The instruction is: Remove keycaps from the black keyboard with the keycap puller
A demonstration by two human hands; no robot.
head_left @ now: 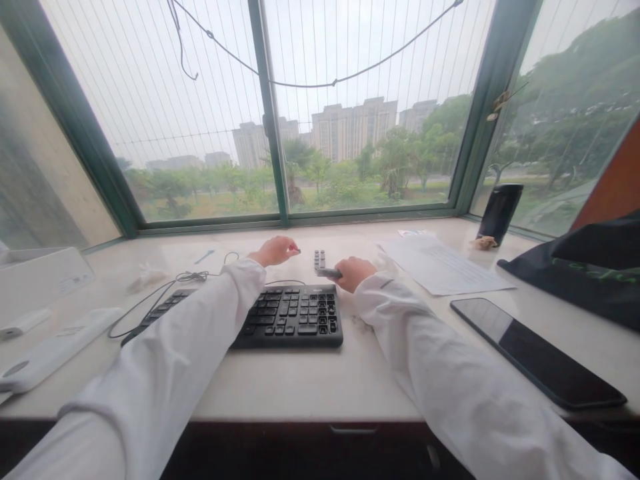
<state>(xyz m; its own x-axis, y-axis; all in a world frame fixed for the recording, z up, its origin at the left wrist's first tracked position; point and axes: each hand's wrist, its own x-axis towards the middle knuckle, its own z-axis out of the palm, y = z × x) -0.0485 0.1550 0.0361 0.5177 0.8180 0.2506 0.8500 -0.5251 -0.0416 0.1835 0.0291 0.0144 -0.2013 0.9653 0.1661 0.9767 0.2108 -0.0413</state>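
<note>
A black keyboard lies below my hands, its left part hidden by my left sleeve. Several key sockets in its right-hand columns are bare of caps. Beyond its back edge, loose keycaps stand in short rows on the white tabletop. To the left of them, my left hand is closed in a pinch on a small dark piece that looks like a keycap. My right hand grips a dark, slim tool, its tip pointing left just in front of the keycap rows; its exact kind is unclear.
Printed paper sheets, a black phone, a dark cylinder and a black bag lie to the right. On the left are a white box, a white slab and a coiled cable. A window closes the back.
</note>
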